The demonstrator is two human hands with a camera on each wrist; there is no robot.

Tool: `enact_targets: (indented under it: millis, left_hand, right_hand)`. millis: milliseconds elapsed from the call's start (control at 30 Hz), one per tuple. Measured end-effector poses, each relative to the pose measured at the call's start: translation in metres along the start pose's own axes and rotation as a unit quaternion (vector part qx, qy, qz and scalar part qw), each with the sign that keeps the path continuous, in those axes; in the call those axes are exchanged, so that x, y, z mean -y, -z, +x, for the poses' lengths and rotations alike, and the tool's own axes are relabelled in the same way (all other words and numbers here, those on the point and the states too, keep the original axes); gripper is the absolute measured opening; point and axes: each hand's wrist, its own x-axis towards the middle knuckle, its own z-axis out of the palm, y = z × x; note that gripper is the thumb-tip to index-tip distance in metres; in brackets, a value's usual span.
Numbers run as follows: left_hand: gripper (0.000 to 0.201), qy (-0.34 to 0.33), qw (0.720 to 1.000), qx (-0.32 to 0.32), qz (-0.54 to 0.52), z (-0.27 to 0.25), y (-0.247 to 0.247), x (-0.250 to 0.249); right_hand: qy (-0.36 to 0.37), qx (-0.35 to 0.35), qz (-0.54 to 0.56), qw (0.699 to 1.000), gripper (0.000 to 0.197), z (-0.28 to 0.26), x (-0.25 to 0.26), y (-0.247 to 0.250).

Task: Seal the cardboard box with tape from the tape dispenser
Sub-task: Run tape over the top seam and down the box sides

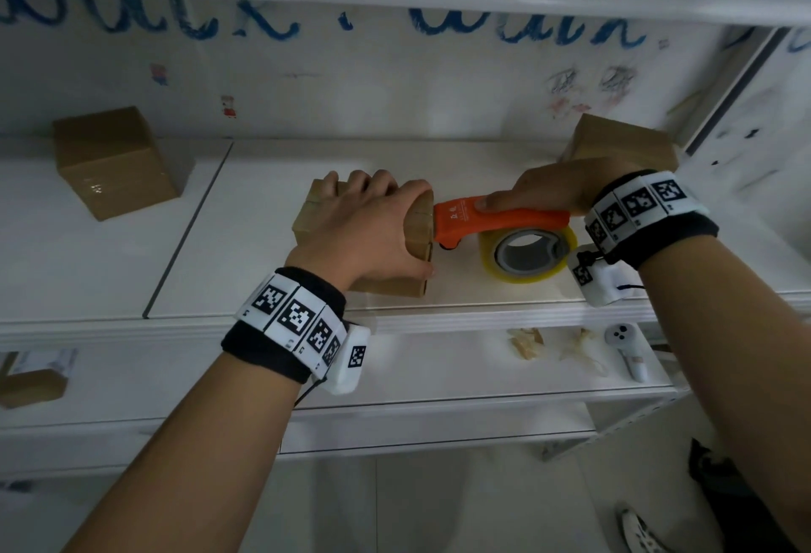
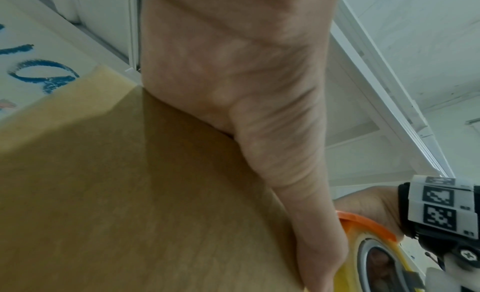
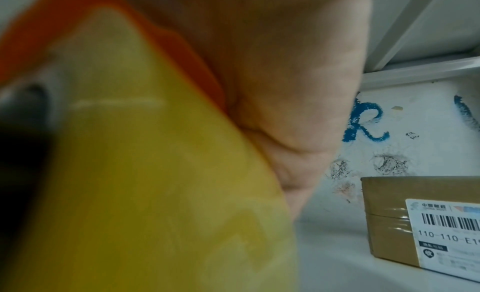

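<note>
A small cardboard box [image 1: 419, 232] stands on the white shelf [image 1: 245, 245]. My left hand [image 1: 386, 223] lies over its top, fingers curled over the far edge and thumb down the near right corner; the left wrist view shows the thumb [image 2: 306, 193] pressed against the box [image 2: 130, 193]. My right hand [image 1: 548, 192] grips the orange tape dispenser [image 1: 496, 221], thumb laid along its top. The dispenser's front end meets the box's right side. Its yellowish tape roll [image 1: 526, 254] hangs below, and fills the right wrist view as a blurred tape roll [image 3: 155, 173].
A taped box [image 1: 118, 162] sits at the back left, and a labelled box [image 1: 623, 140] at the back right, close behind my right hand. On the lower shelf lie a white controller [image 1: 627, 350], tape scraps [image 1: 526, 344] and a box [image 1: 30, 381].
</note>
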Motion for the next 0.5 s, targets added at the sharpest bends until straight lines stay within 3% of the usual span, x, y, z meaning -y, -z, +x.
enact_targets:
  millis: [333, 500]
  left_hand:
    - [0.105, -0.001, 1.000, 0.002, -0.006, 0.0035, -0.0036, 0.0002]
    - [0.107, 0.002, 1.000, 0.002, -0.003, 0.0043, -0.0034, 0.0002]
  right_hand:
    - [-0.021, 0.002, -0.079, 0.997, 0.075, -0.0005, 0.0074, 0.0075]
    - [-0.025, -0.006, -0.096, 0.995, 0.080, 0.0012, 0.0081, 0.0092]
